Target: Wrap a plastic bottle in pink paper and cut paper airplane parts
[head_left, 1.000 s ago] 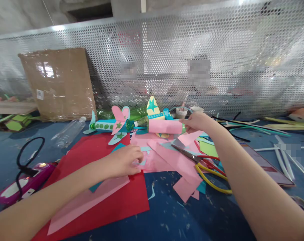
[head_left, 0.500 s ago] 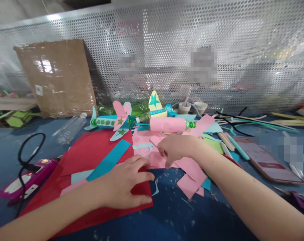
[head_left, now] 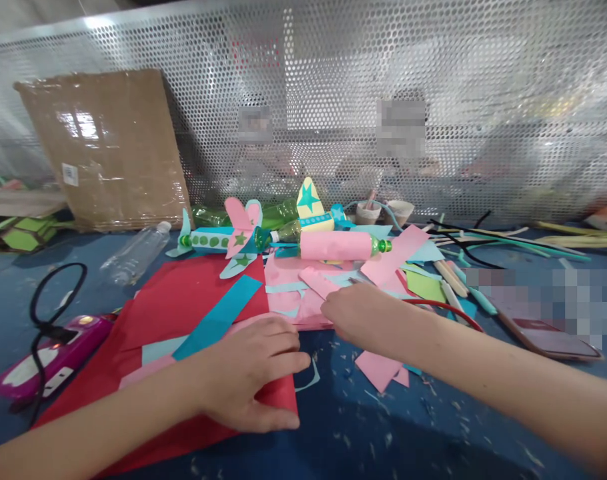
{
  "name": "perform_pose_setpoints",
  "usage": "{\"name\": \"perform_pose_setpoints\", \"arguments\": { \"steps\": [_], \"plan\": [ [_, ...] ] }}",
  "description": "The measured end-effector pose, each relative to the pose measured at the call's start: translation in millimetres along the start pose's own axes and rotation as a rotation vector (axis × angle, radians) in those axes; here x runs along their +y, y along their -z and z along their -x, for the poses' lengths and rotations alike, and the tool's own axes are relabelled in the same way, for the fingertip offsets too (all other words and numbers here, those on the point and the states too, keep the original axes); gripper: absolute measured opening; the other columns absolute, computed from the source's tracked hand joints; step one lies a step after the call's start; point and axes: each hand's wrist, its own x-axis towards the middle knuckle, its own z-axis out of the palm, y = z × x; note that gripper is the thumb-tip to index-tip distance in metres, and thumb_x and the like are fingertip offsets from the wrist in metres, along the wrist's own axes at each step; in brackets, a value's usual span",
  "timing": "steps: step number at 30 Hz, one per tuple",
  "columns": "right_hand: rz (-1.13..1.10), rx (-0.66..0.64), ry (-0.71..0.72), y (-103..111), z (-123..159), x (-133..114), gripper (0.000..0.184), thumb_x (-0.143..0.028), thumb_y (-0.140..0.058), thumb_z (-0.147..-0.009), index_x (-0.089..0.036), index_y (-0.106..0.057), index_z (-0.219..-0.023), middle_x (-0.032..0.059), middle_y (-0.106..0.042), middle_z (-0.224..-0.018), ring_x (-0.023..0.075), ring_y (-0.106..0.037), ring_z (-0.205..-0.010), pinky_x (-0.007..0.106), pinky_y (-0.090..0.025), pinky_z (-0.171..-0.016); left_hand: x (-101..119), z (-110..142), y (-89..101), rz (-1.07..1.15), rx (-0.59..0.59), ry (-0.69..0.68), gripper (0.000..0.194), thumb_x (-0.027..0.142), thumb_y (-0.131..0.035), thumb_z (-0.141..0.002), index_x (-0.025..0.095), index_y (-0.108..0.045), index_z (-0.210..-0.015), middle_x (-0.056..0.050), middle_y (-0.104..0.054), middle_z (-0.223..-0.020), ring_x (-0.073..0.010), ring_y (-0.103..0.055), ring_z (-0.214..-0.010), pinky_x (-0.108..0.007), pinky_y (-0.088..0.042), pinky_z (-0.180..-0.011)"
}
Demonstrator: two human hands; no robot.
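Note:
My left hand (head_left: 258,373) lies palm down with fingers spread on a red paper sheet (head_left: 183,300). Under and beside it are a pink paper strip (head_left: 146,373) and a blue paper strip (head_left: 218,317). My right hand (head_left: 356,313) is closed over a pile of pink paper (head_left: 308,317), its fingertips hidden. A pink strip (head_left: 316,281) runs up to its knuckles; whether the fingers grip it is unclear. Just beyond lies a bottle wrapped in pink paper (head_left: 336,246). Left of that is a bottle plane in blue paper (head_left: 211,240) with pink and pale-blue wings.
A clear bottle (head_left: 136,253) and a magenta device with a black cable (head_left: 53,357) lie left. A cardboard sheet (head_left: 108,153) leans on the perforated metal screen (head_left: 323,87). Right are a phone (head_left: 543,327), glue sticks (head_left: 451,279) and paper cups (head_left: 398,211).
My right hand has curled its fingers and come down onto the pink paper, its forearm dropping lower. My left hand stays spread on the red sheet, whose right edge has shifted slightly left.

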Motion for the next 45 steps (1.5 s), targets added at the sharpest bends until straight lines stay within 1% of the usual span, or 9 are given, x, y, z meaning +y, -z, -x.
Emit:
{"name": "perform_pose_setpoints", "arguments": {
  "steps": [8,15,22,26,32,35,38,41,45],
  "plan": [
    [0.011,0.115,-0.161,-7,3,11,0.018,-0.009,-0.051,-0.089,-0.012,-0.068,-0.096,0.0158,-0.073,-0.089,0.0303,-0.071,-0.077,0.031,-0.042,-0.052,-6,22,20.4,0.091,0.203,-0.05,0.048,0.058,-0.04,-0.092,0.02,-0.06,-0.114,-0.012,-0.061,-0.097,-0.0285,-0.057,-0.091,-0.053,-0.041,-0.099],
    [-0.107,0.179,-0.395,-1,12,30,0.025,-0.017,-0.042,-0.095,-0.015,-0.064,-0.084,0.0116,-0.071,-0.079,0.0234,-0.068,-0.069,0.028,-0.031,-0.048,-8,45,30.3,0.103,0.373,0.115,0.05,0.061,-0.029,-0.095,0.024,-0.06,-0.109,-0.011,-0.059,-0.097,-0.0306,-0.055,-0.098,-0.054,-0.039,-0.101],
    [-0.183,0.215,-0.359,-15,14,27,0.024,-0.013,-0.043,-0.095,-0.017,-0.064,-0.084,0.0081,-0.071,-0.079,0.0194,-0.067,-0.069,0.028,-0.031,-0.05,-6,46,27.6,0.164,0.323,0.116,0.05,0.059,-0.029,-0.096,0.023,-0.06,-0.114,-0.012,-0.059,-0.107,-0.0305,-0.054,-0.108,-0.051,-0.037,-0.105],
    [-0.168,0.252,-0.459,-13,14,30,0.023,-0.013,-0.038,-0.095,-0.013,-0.061,-0.091,0.0154,-0.07,-0.085,0.0259,-0.068,-0.073,0.031,-0.027,-0.051,-6,39,33.7,0.225,0.211,0.134,0.057,0.06,-0.025,-0.097,0.02,-0.063,-0.112,-0.013,-0.061,-0.106,-0.0277,-0.057,-0.101,-0.046,-0.042,-0.1],
    [-0.239,0.262,-0.528,-11,17,41,0.019,-0.015,-0.039,-0.094,-0.015,-0.058,-0.091,0.0113,-0.071,-0.083,0.0235,-0.069,-0.072,0.029,-0.031,-0.052,-2,17,41.5,0.249,0.026,0.216,0.048,0.049,-0.032,-0.1,0.019,-0.069,-0.104,-0.01,-0.069,-0.098,-0.0239,-0.062,-0.09,-0.037,-0.048,-0.083],
    [-0.281,0.282,-0.502,-19,18,45,0.021,-0.018,-0.037,-0.096,-0.015,-0.058,-0.094,0.0115,-0.072,-0.089,0.0232,-0.07,-0.08,0.028,-0.036,-0.055,5,9,38.8,0.298,-0.008,0.21,0.042,0.048,-0.042,-0.097,0.019,-0.071,-0.104,-0.011,-0.071,-0.1,-0.0262,-0.062,-0.097,-0.04,-0.048,-0.089],
    [-0.305,0.297,-0.485,-28,17,48,0.023,-0.021,-0.036,-0.096,-0.015,-0.058,-0.098,0.0126,-0.072,-0.093,0.0245,-0.07,-0.081,0.028,-0.038,-0.056,14,8,38.0,0.461,-0.003,0.219,0.043,0.053,-0.038,-0.099,0.026,-0.069,-0.114,-0.008,-0.068,-0.12,-0.0265,-0.057,-0.118,-0.042,-0.042,-0.104],
    [-0.315,0.303,-0.467,-34,16,50,0.024,-0.021,-0.036,-0.095,-0.015,-0.059,-0.1,0.0123,-0.073,-0.091,0.0245,-0.07,-0.074,0.028,-0.037,-0.054,18,15,44.4,0.423,-0.025,0.36,0.039,0.052,-0.047,-0.095,0.032,-0.06,-0.126,-0.005,-0.058,-0.136,-0.0258,-0.052,-0.127,-0.042,-0.041,-0.106],
    [-0.32,0.325,-0.434,-38,15,52,0.026,-0.023,-0.035,-0.095,-0.016,-0.06,-0.101,0.0115,-0.072,-0.088,0.0242,-0.069,-0.072,0.028,-0.036,-0.052,12,41,52.1,0.119,-0.145,0.603,0.06,0.05,-0.077,-0.07,0.032,-0.058,-0.123,-0.009,-0.049,-0.14,-0.0331,-0.054,-0.122,-0.043,-0.051,-0.094]
  ]
}}
